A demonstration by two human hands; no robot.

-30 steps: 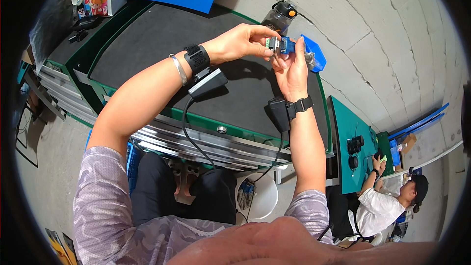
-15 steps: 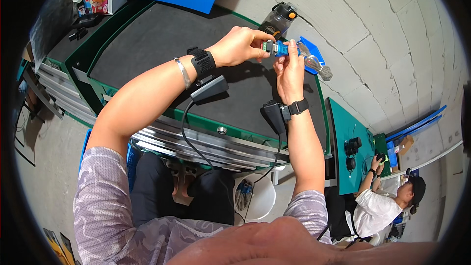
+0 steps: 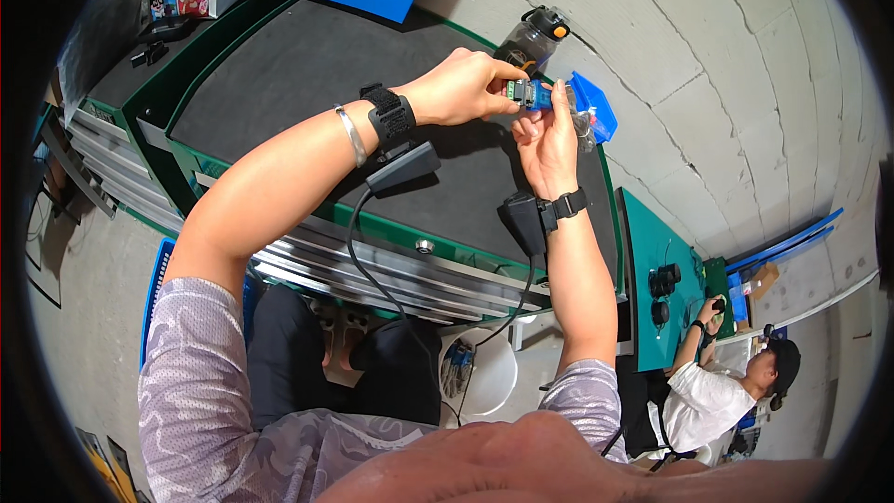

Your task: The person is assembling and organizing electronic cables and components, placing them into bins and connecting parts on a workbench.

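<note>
Above the dark mat, my left hand pinches a small adapter with a green terminal block between thumb and fingertips. My right hand is closed around a blue cable connector, its thumb along the connector's side. The two parts meet end to end; how far one sits in the other is too small to tell. A clear-grey coiled cable hangs behind the right fingers, partly hidden by them. Just beyond it is a blue plastic bin.
A dark bottle stands at the mat's far edge, by the block wall. Wired devices are strapped to both my wrists. Below the bench, a white bucket holds several blue connectors. A co-worker works at a green table on the right.
Both hands have shifted very slightly, still holding the joined parts. The coiled cable has swung in closer to my right hand and hangs lower beside the blue bin.
</note>
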